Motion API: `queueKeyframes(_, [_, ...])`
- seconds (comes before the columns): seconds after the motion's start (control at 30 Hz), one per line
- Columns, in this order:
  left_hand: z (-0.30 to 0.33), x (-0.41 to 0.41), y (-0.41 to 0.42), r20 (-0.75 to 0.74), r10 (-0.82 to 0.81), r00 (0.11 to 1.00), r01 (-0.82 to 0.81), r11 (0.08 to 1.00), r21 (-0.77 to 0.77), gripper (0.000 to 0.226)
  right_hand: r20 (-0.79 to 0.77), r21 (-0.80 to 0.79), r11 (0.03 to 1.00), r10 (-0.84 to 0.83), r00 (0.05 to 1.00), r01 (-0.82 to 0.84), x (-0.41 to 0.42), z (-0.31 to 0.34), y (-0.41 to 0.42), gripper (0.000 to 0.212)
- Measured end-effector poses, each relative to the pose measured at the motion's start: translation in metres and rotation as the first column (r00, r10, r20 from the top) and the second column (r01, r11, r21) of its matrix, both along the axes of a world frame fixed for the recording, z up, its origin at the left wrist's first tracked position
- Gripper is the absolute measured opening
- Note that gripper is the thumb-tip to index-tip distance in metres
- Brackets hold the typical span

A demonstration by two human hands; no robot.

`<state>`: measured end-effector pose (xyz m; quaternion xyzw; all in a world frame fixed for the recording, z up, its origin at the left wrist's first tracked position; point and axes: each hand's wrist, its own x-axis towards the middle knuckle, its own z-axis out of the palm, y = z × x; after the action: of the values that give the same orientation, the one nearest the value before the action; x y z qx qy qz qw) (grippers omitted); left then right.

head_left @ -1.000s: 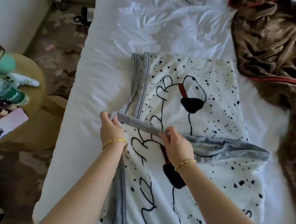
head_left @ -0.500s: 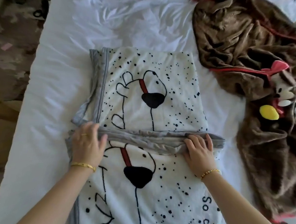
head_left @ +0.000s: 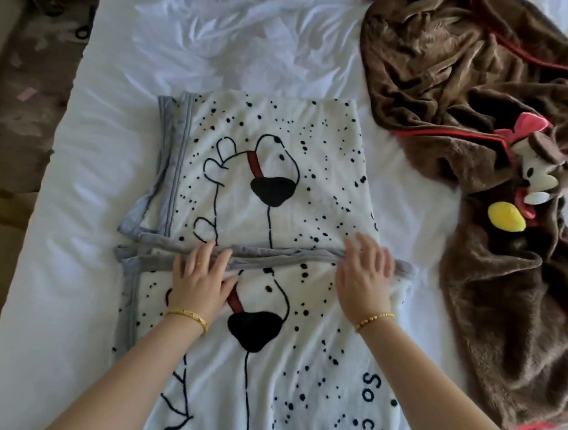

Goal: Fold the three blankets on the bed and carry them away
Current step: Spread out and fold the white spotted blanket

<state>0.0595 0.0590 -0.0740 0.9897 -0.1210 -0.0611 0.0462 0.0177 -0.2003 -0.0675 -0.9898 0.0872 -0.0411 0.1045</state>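
The white blanket (head_left: 271,187) with black dots and a cartoon dog print lay in the middle of the bed (head_left: 83,269), on the white wrinkled sheet. Its far part was folded, and a grey border (head_left: 174,161) ran along its left side. A grey edge (head_left: 273,257) crossed the blanket from left to right, and both hands were placed on this line. The nearer part of the blanket, with a second dog head and the letters "So co", reached down to the bottom of the view.

The left hand (head_left: 202,283) lay palm down on the grey edge, left of the middle. Its fingers were straight and a little spread, pressing flat on the fabric, and the thumb pointed to the right. A ring was on one finger and a gold bracelet (head_left: 190,318) on the wrist.

The right hand (head_left: 365,279) lay palm down near the right end of the same edge. Its fingers were straight and slightly apart, but they looked blurred, so I cannot tell how firmly they touched the blanket. A bead bracelet (head_left: 374,320) was on this wrist.

The brown blanket (head_left: 449,92) with red trim lay crumpled on the right side of the bed, beside the white one and apart from it. A plush face with a pink bow (head_left: 524,129) and a yellow nose (head_left: 507,217) showed on it.

To the left of the bed was a patterned carpet (head_left: 33,99)
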Motion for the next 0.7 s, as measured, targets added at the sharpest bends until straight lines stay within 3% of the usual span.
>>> queueKeyframes(0.07, [-0.004, -0.003, 0.008, -0.082, 0.093, 0.992, -0.085, 0.992, 0.095, 0.050, -0.127, -0.006, 0.986, 0.167, 0.978, -0.170, -0.002, -0.007, 0.008, 0.042])
queueKeyframes(0.17, [-0.002, 0.007, 0.016, -0.007, 0.063, 0.998, -0.060, 0.981, 0.186, 0.039, -0.274, -0.041, 0.994, 0.086, 0.958, -0.101, 0.006, -0.016, -0.002, 0.039])
queueKeyframes(0.27, [0.004, 0.019, 0.008, -0.052, 0.150, 0.987, -0.136, 0.967, 0.216, 0.025, -0.247, -0.075, 0.997, -0.003, 0.969, -0.016, 0.016, -0.011, -0.009, 0.023])
queueKeyframes(0.37, [0.007, 0.028, -0.012, -0.025, 0.207, 0.978, -0.203, 0.975, 0.094, 0.041, -0.193, -0.025, 0.999, 0.029, 0.981, -0.034, 0.027, 0.002, 0.001, 0.045])
queueKeyframes(0.53, [0.020, 0.058, -0.057, 0.119, 0.063, 0.991, -0.050, 0.993, -0.110, 0.046, -0.067, -0.019, 0.971, 0.235, 0.970, -0.236, 0.054, 0.012, 0.026, 0.053])
queueKeyframes(0.63, [0.002, 0.074, -0.067, 0.013, -0.005, 1.000, 0.005, 1.000, -0.006, 0.055, -0.180, -0.035, 0.925, 0.366, 0.913, -0.378, 0.073, -0.008, 0.042, 0.054])
queueKeyframes(0.7, [-0.015, 0.087, -0.058, -0.095, -0.014, 0.995, 0.022, 0.996, 0.083, 0.056, -0.256, -0.012, 0.940, 0.327, 0.910, -0.341, 0.088, -0.025, 0.034, 0.057])
